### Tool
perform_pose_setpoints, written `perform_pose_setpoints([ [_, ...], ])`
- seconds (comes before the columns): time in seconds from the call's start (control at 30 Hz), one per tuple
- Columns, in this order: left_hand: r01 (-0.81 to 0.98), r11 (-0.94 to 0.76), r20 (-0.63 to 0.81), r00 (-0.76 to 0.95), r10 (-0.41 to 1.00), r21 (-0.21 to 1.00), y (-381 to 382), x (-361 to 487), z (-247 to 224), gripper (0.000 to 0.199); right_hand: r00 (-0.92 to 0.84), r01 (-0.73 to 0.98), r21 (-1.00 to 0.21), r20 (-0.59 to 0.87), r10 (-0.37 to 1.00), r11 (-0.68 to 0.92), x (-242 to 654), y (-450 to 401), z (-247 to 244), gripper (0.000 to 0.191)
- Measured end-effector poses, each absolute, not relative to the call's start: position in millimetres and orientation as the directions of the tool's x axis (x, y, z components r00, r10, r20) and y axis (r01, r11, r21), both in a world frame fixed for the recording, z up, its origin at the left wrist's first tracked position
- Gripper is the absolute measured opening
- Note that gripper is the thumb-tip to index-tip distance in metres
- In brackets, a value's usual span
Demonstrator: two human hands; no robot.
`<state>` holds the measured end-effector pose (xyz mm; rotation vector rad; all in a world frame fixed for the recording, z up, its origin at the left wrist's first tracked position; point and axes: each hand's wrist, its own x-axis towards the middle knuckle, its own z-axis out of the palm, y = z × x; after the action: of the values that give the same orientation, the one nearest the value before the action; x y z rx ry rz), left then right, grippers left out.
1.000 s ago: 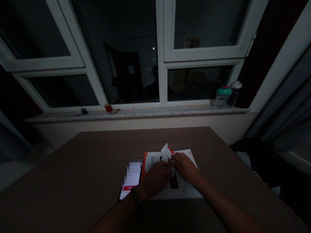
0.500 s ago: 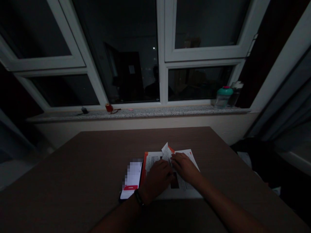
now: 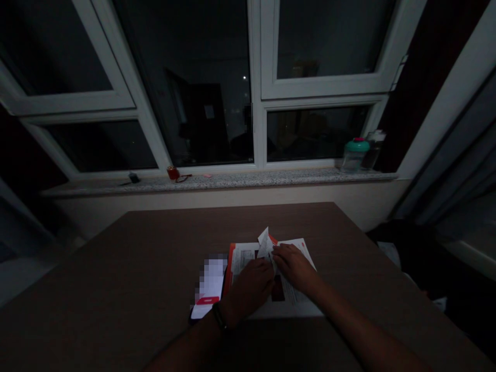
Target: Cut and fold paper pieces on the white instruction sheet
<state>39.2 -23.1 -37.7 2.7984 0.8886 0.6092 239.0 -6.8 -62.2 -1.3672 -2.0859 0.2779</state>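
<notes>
A folded piece of printed paper (image 3: 265, 243), white with an orange patch, rises to a point between my two hands. My left hand (image 3: 253, 281), with a dark band at the wrist, has its fingers curled in on the near left side of the paper. From the right, my right hand (image 3: 295, 264) presses its fingertips together on the paper's right side. Both hands hide the lower part of the fold. Beneath them lies a printed booklet or sheet (image 3: 287, 310) with an orange left edge and dark pictures. A lit phone (image 3: 207, 289) rests just left of it.
The brown table (image 3: 135, 268) reaches toward the wall under the window. Along the stone sill (image 3: 248, 179) stand a small red-orange object (image 3: 172, 173), a dark small item (image 3: 134, 177) and a bottle with a teal lid (image 3: 355, 154), a clear bottle beside it.
The view has shifted very slightly. Both hands stay in nearly the same place on the folded paper.
</notes>
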Motion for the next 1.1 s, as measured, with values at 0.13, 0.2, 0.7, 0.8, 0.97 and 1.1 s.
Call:
perform_pose_setpoints([
  [0.13,0.548,-0.789,0.36,0.702,0.614,0.277,-25.3,38.5,-36.3,0.014,-0.27,0.755,-0.489,0.376,0.886,0.438,239.1,-6.2,-64.1,0.033],
  [0.2,0.535,-0.79,0.385,0.69,0.613,0.301,-27.5,38.3,-31.3,0.014,-0.269,0.758,-0.485,0.377,0.886,0.437,239.5,-5.5,-66.0,0.033],
  [0.7,0.655,-0.713,0.395,0.604,0.693,0.251,-12.7,24.8,-57.7,0.037,-0.328,0.755,-0.476,0.323,0.888,0.452,240.5,-10.3,-63.6,0.032],
  [0.8,0.669,-0.713,0.353,0.629,0.693,0.208,-13.5,23.7,-59.7,0.037,-0.351,0.755,-0.465,0.308,0.884,0.462,240.3,-12.1,-61.4,0.032],
  [0.97,0.681,-0.711,0.306,0.648,0.698,0.178,-16.6,24.6,-53.3,0.039,-0.39,0.76,-0.422,0.312,0.866,0.494,237.7,-17.1,-50.9,0.028],
  [1.1,0.673,-0.712,0.275,0.658,0.701,0.201,-17.8,25.4,-47.2,0.04,-0.428,0.767,-0.388,0.286,0.857,0.512,237.2,-19.9,-43.5,0.025],
])
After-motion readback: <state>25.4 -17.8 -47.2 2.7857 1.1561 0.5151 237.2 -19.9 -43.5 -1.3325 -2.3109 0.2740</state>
